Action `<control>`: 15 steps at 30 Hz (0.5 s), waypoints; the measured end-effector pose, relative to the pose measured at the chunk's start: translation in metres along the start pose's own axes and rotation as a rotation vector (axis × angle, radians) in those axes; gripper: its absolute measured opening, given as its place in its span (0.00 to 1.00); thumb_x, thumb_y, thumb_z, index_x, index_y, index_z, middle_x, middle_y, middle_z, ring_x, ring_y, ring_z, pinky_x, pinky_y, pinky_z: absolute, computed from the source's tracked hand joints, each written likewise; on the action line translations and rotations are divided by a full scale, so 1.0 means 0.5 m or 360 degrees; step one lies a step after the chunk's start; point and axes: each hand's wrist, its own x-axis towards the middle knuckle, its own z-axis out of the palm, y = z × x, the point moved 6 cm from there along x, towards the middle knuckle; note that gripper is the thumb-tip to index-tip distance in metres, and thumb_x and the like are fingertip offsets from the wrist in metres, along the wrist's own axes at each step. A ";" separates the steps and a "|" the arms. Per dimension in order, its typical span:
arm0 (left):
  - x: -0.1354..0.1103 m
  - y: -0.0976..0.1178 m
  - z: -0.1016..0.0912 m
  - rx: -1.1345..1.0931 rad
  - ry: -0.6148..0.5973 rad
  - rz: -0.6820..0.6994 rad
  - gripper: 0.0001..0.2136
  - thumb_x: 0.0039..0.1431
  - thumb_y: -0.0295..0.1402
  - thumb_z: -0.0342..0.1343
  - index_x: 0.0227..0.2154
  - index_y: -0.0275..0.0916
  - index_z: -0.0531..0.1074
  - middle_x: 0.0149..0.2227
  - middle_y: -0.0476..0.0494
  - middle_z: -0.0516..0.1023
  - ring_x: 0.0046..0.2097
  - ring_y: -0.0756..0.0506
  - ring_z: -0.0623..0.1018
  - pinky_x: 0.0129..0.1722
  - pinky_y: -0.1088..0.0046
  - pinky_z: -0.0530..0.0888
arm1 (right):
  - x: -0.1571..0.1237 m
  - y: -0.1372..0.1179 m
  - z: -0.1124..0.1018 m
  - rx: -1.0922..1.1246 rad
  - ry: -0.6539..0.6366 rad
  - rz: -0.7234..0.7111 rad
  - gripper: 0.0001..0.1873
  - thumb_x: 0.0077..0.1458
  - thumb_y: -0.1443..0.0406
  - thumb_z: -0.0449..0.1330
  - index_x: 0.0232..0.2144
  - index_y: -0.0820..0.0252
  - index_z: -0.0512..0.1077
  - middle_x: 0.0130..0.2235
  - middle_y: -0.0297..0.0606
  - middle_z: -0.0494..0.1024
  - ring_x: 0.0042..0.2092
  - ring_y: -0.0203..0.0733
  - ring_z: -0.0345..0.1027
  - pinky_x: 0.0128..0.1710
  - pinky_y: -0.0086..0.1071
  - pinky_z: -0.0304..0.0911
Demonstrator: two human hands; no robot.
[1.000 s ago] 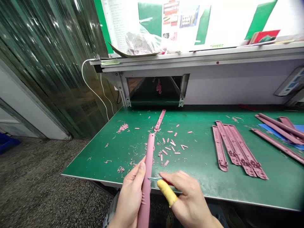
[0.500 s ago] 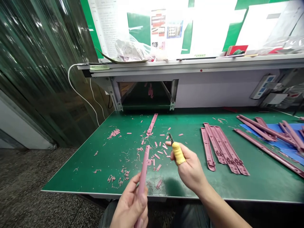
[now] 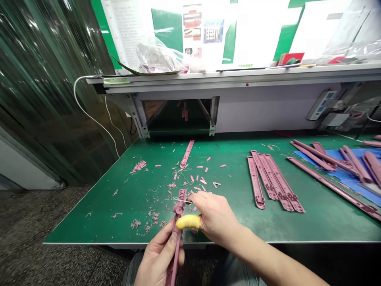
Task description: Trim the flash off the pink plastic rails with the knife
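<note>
My left hand (image 3: 162, 254) is closed around a long pink plastic strip (image 3: 178, 222), its channelled, ribbed side facing up and its far end pointing away from me. My right hand (image 3: 216, 218) is closed on a small knife (image 3: 185, 201), whose thin blade lies across the strip near the far end. The knife's handle is hidden in the fingers. A yellow finger cover (image 3: 189, 222) sits on the right thumb, which presses against the strip below the blade. Small pink offcuts (image 3: 203, 180) and curled shavings (image 3: 153, 216) lie around both hands on the green table (image 3: 98, 206).
Another pink strip (image 3: 187, 154) lies before a chute opening (image 3: 180, 129). Several strips (image 3: 275, 180) lie side by side at right, with more piled on a blue sheet (image 3: 342, 174). Above runs a shelf (image 3: 232, 77) with a plastic bag (image 3: 157, 57). A power strip (image 3: 321, 105) hangs at right.
My right hand has moved left and brought the knife onto the strip. The strip has been turned so its channelled side shows. The view has shifted slightly.
</note>
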 end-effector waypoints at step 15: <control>0.086 0.090 0.003 -0.0152 -0.0074 0.0285 0.12 0.54 0.26 0.61 0.43 0.38 0.77 0.29 0.51 0.76 0.27 0.56 0.74 0.29 0.84 0.72 | -0.182 -0.204 0.083 0.0230 -0.0204 -0.0569 0.14 0.60 0.64 0.54 0.21 0.58 0.64 0.20 0.33 0.69 0.20 0.38 0.58 0.19 0.32 0.42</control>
